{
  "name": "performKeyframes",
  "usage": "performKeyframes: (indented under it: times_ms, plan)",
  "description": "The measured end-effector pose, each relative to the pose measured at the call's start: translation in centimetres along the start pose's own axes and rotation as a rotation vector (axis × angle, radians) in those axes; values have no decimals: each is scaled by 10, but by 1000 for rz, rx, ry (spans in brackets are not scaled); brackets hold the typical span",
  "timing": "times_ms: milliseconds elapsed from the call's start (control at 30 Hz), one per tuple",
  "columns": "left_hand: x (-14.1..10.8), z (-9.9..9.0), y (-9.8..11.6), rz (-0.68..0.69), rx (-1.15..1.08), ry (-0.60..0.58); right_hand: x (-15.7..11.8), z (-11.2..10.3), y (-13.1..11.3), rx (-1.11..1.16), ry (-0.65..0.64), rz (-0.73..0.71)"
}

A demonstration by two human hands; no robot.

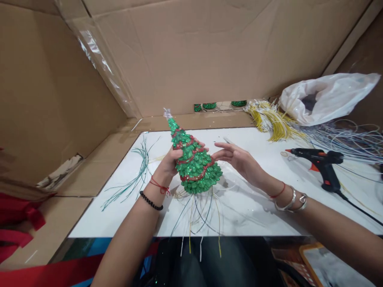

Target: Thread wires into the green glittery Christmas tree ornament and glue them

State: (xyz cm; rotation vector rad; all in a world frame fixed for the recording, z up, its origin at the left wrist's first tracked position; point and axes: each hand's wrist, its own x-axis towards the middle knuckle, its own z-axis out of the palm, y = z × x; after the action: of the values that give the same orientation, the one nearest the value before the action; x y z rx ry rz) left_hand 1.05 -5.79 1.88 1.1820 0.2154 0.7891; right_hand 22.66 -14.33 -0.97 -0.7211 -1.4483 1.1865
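A small green glittery Christmas tree [196, 165] with red garland tilts over the white board, its pale topper [166, 113] leaning to the upper left. My left hand [171, 160] is wrapped round its left side; some of those fingers are hidden behind it. On the other side, my right hand [239, 161] has its fingers stretched out and apart, with the fingertips at the tree's right edge. Whether they touch it I cannot tell for sure. Several thin wires [206, 215], green, yellow and dark, hang from the base past the board's front edge, some with white or yellow ends.
A black glue gun [326, 163] with its cord lies on the white board [119, 211] at right. Behind it are yellow-and-white wire bundles [271, 123], loose wires [350, 137] and a white plastic bag [326, 97]. Green wires [139, 171] lie at left. Cardboard walls [203, 52] enclose the workspace.
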Motion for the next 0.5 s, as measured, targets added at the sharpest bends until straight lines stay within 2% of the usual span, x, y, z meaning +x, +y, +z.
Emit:
performKeyframes:
  times_ms: [33, 100, 167, 233, 433, 500]
  plan:
    - [-2, 4, 1, 29, -64, 6, 1, 0, 1, 53, 5, 25]
    - [-6, 14, 3, 106, -106, 15, -1, 4, 0, 122, -68, 118]
    - [-10, 23, 4, 117, -112, 35, -5, 14, -3, 197, -174, 211]
    - [-14, 29, 2, 92, -112, 42, -10, 26, -7, 251, -220, 265]
    - [-13, 32, 5, 86, -117, -20, -18, 48, -18, 236, -105, 248]
    - [-9, 32, 10, 49, -31, 44, -19, 50, -19, 229, -35, 226]
